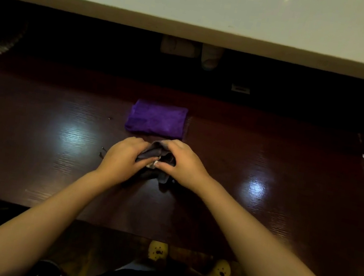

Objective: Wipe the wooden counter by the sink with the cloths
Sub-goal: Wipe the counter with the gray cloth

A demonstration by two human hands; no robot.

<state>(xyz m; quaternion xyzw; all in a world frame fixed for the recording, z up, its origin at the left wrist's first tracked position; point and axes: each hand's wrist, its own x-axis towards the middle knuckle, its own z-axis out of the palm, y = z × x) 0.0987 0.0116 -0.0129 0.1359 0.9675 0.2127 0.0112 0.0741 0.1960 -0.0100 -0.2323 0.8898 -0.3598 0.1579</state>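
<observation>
Two hands, left hand point(123, 159) and right hand point(182, 161), together clench a bunched grey cloth point(158, 158) mid-surface point(268, 151). Folded purple cloth point(156, 118) lies just beyond, long axis left-right, slightly nearer the right.

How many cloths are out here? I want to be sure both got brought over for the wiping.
2: a folded purple cloth lying on the counter, and a grey cloth bunched between both hands just in front of it.

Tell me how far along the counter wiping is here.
Early. Both hands, left and right, are bunching a grey cloth on the wooden counter. The folded purple cloth lies untouched behind it. No wiping stroke shows; the whole counter remains.
</observation>
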